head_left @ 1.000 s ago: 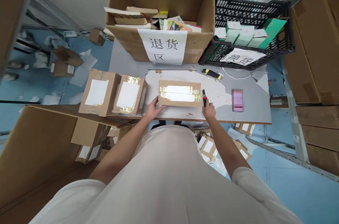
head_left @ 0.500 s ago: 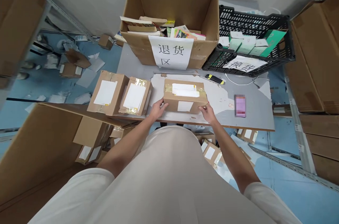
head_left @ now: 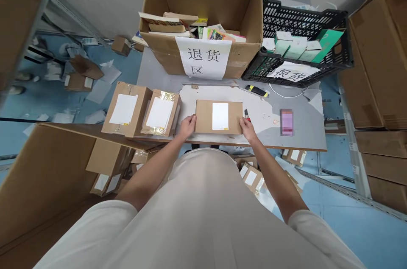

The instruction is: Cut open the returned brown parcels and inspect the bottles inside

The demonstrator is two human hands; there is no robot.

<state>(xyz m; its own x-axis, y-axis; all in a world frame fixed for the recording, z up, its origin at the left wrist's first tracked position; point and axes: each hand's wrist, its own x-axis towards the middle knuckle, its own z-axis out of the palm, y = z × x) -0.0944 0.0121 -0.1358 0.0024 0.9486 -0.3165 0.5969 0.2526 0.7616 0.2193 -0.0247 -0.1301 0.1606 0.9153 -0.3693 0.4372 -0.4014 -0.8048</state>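
Observation:
A small cardboard box (head_left: 203, 117) is held over the table's front part, a plain brown face with a white label turned up towards me. My left hand (head_left: 188, 127) grips its left edge, fingers closed. At the opposite edge my right hand (head_left: 248, 129) is closed on the box too. Just beyond the right fingertips shows a slim tool with a dark end and a red part (head_left: 247, 114); its kind is unclear. Two labelled, taped boxes, a larger one (head_left: 125, 107) and a smaller one (head_left: 161, 112), stand left of my left hand.
A large carton (head_left: 237, 63) of books stands at the back of the table (head_left: 305, 133). Beside it is a black crate (head_left: 333, 63) with green-and-white boxes. A yellow-black utility knife (head_left: 257, 91) and a phone (head_left: 286, 122) lie right. An open carton (head_left: 47, 167) is at lower left.
Between my hands the box has turned: its taped top with labels has gone from view, and a plain labelled face shows. The slim red-and-dark tool has come into sight.

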